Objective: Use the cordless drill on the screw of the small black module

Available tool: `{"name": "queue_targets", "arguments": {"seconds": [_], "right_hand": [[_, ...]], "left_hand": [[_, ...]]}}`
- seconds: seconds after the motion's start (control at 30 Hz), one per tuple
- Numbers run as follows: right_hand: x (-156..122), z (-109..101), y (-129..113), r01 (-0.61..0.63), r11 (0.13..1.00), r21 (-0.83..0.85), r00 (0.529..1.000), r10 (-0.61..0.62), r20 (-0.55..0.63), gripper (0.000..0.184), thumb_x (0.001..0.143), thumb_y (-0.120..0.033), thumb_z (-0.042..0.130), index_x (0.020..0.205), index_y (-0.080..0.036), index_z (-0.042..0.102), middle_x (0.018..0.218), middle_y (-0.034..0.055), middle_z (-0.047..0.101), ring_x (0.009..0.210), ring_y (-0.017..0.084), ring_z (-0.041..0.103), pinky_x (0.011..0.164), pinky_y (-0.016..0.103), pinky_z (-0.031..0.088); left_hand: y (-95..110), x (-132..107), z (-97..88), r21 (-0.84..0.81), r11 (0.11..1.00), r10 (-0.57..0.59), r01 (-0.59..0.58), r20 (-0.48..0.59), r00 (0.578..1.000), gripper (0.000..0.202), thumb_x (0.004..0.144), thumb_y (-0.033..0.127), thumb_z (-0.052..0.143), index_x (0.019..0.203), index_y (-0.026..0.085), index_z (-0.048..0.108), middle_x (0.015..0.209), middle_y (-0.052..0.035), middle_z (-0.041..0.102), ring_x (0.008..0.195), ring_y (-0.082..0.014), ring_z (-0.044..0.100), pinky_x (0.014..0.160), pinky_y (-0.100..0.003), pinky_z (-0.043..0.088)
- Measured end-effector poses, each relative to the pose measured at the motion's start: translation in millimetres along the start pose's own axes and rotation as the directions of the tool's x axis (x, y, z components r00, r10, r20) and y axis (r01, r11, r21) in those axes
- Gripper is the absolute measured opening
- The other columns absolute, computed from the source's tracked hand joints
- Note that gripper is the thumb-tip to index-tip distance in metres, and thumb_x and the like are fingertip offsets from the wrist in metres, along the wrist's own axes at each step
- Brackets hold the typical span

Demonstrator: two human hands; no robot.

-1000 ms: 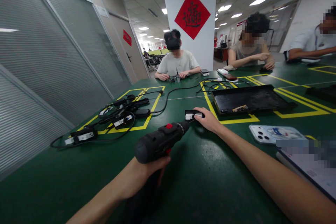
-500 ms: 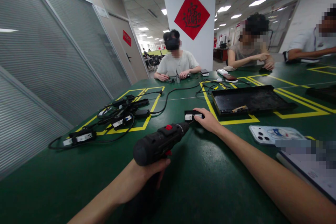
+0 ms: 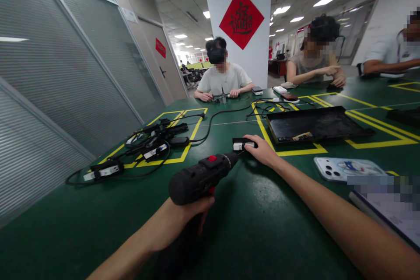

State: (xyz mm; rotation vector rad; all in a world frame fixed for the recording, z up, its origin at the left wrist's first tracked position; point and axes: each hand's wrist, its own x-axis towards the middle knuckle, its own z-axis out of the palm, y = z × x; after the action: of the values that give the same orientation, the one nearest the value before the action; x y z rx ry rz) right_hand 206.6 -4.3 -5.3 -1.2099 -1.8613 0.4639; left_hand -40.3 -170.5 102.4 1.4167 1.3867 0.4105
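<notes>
A black cordless drill (image 3: 197, 178) with red buttons is gripped by its handle in my left hand (image 3: 185, 216). Its chuck and thin bit point away and to the right, up to a small black box with a white label (image 3: 238, 145). My right hand (image 3: 264, 152) has its fingers around the right end of that box and steadies it just above or on the table. The bit's tip is at the box's near side; whether it touches a screw is too small to tell. The lower part of the drill is in dark shadow.
Black adapters with tangled cables (image 3: 157, 138) lie at the left on the green table (image 3: 98, 223). A black tray (image 3: 318, 124) stands at the right. A phone (image 3: 348, 168) and a notebook-like object (image 3: 387, 214) lie near my right forearm. Several people sit across the table.
The view has shifted very slightly. Both hands, the drill and the small box keep the same positions relative to one another.
</notes>
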Motion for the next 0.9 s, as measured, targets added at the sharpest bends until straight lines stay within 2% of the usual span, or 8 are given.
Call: {"name": "queue_targets", "arguments": {"seconds": [0.17,0.33,0.5,0.8,0.9], "right_hand": [[-0.3,-0.5,-0.7,-0.017,1.000,0.011,1.000,0.017,0.001,0.036,0.080,-0.026,0.054,0.116,-0.023,0.060,0.103,0.0037,0.060,0.094,0.017,0.057,0.087,0.029,0.042],[-0.9,-2.0,-1.7,-0.016,1.000,0.020,1.000,0.016,0.008,0.035,0.080,-0.026,0.054,0.115,-0.024,0.061,0.103,0.0034,0.060,0.093,0.017,0.058,0.087,0.030,0.042],[-0.9,-1.9,-0.7,-0.010,1.000,0.009,1.000,0.010,0.008,0.036,0.081,-0.027,0.053,0.116,-0.023,0.060,0.103,0.0039,0.060,0.093,0.018,0.058,0.087,0.031,0.042],[-0.5,-2.3,-0.1,0.002,1.000,0.005,1.000,-0.002,0.004,0.036,0.080,-0.027,0.054,0.115,-0.024,0.060,0.103,0.0033,0.060,0.093,0.018,0.058,0.087,0.031,0.042],[-0.7,-2.6,0.5,0.002,1.000,0.009,1.000,-0.002,0.004,0.036,0.080,-0.027,0.054,0.115,-0.023,0.060,0.103,0.0037,0.061,0.093,0.018,0.058,0.087,0.030,0.042]], "left_hand": [[-4.5,3.8,-0.5,-0.006,0.999,0.032,-0.032,-0.001,1.000,0.037,0.081,0.044,0.053,0.101,0.013,0.061,0.061,-0.0018,0.060,0.054,-0.0154,0.052,0.056,-0.029,0.039],[-3.3,5.0,1.3,-0.054,0.998,0.015,-0.016,-0.024,1.000,0.033,0.078,0.041,0.059,0.099,0.016,0.056,0.061,0.0002,0.059,0.054,-0.0158,0.054,0.054,-0.028,0.041],[0.3,2.9,2.4,-0.079,0.997,0.020,-0.019,0.012,1.000,0.028,0.081,0.040,0.055,0.094,0.016,0.055,0.061,0.0007,0.056,0.056,-0.0156,0.053,0.055,-0.029,0.043],[2.0,-0.7,1.8,0.044,0.998,0.038,-0.039,0.021,0.999,0.028,0.083,0.040,0.051,0.075,0.014,0.057,0.062,-0.0031,0.060,0.058,-0.0165,0.055,0.060,-0.031,0.041],[3.8,-1.2,2.6,0.037,0.999,0.031,-0.031,0.009,0.999,0.026,0.083,0.039,0.052,0.076,0.014,0.056,0.060,-0.0022,0.060,0.057,-0.0156,0.054,0.058,-0.030,0.041]]}}
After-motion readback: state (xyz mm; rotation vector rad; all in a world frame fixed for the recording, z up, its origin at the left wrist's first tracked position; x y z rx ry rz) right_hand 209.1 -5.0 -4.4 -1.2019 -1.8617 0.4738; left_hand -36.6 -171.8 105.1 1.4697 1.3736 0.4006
